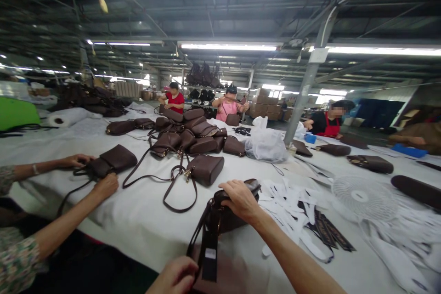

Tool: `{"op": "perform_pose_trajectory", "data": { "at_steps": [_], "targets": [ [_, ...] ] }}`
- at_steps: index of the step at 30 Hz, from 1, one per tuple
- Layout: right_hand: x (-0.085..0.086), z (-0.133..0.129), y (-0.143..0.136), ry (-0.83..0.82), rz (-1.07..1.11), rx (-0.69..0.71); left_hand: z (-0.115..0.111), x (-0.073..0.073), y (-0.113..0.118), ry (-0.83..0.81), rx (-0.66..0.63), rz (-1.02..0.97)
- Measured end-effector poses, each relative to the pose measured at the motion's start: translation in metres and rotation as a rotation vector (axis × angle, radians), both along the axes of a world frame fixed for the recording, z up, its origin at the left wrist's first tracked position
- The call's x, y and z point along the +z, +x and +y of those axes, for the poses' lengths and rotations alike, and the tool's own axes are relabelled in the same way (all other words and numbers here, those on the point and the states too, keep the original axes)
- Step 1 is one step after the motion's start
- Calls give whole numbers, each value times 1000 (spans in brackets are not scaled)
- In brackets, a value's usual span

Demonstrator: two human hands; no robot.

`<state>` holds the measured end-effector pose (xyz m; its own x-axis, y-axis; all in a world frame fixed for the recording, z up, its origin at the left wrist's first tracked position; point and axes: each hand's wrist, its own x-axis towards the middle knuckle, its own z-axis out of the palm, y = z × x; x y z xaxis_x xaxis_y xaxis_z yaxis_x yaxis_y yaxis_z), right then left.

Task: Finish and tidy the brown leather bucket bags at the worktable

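Gripping the handbag (231, 221), contents hidden, is the right hand (240, 198); whether the left hand (176, 276) grips is unclear.

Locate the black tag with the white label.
Head view, bottom centre: the black tag is just right of the left hand, below the dark bag that the right hand grips.

My dark-brown leather-look handbag (234, 223) smooth, faint sheen; rectangular black card-like tag (209, 267) matt; crumpled translucent white plastic bag (266, 144) glossy.
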<state>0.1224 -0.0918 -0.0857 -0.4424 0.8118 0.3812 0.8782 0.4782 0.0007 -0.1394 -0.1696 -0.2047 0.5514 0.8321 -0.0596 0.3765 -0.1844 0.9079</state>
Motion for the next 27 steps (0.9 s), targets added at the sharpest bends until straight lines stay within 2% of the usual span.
{"op": "perform_pose_trajectory", "data": {
  "at_steps": [3, 6, 8, 10, 13, 16, 18, 22, 27],
  "targets": [
    [4, -7, 3, 26, 57, -60, 12, 16, 22, 174, 158, -37],
    [8, -11, 4, 12, 157, -63, 26, 35, 33, 246, 334, -164],
    [8, -12, 2, -10, 171, -35, 34, 45, 40, 264, 354, -195],
    [7, -13, 0, 19, 135, -1, 38, 51, 46, 260, 314, -172],
    [3, -17, 0, 156, 57, 21, 37, 51, 50, 337, 319, -82],
    [2, -23, 1, 219, 18, 8, 31, 44, 48, 473, 424, -45],
    [4, -26, 2, 150, 18, 8, 29, 39, 47, 466, 428, -50],
    [11, -26, -1, -19, -15, -15, 24, 36, 50, 414, 354, -14],
    [13, -22, -3, -68, -41, 27, 21, 41, 55, 396, 367, -12]
  ]
}}
